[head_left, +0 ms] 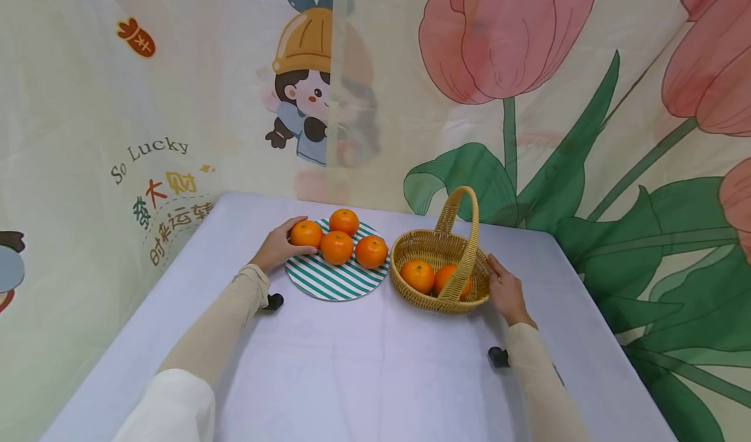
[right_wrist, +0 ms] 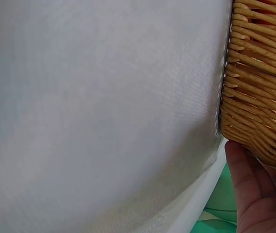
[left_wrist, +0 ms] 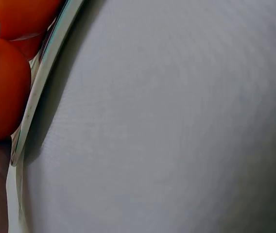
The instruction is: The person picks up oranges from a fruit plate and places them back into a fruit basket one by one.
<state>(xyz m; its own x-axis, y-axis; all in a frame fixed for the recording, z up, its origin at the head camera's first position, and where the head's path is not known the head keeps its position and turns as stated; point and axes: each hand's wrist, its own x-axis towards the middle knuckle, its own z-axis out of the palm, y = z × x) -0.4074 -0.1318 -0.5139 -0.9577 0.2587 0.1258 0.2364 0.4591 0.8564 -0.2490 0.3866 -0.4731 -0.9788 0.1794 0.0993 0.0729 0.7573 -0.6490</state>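
In the head view, my left hand [head_left: 277, 245] holds the leftmost orange [head_left: 306, 234], with thumb and fingers on opposite sides of it. That orange is at the left edge of a round green-and-white striped plate [head_left: 334, 290]. Three more oranges are grouped beside it, the nearest one [head_left: 337, 248] close against it. My right hand [head_left: 508, 293] touches the right side of a wicker basket [head_left: 411, 241] with a tall handle. Fairly straight fingers [right_wrist: 247, 177] lie against the weave in the right wrist view. Two oranges sit inside the basket, one [head_left: 418, 276] in plain view, the other partly behind the handle.
Plate and basket stand side by side on a white-covered table [head_left: 364, 377]. A printed cloth backdrop [head_left: 375, 188] rises behind the table. Black wrist-camera pieces show at the left sleeve [head_left: 273, 302] and the right sleeve [head_left: 499, 357].
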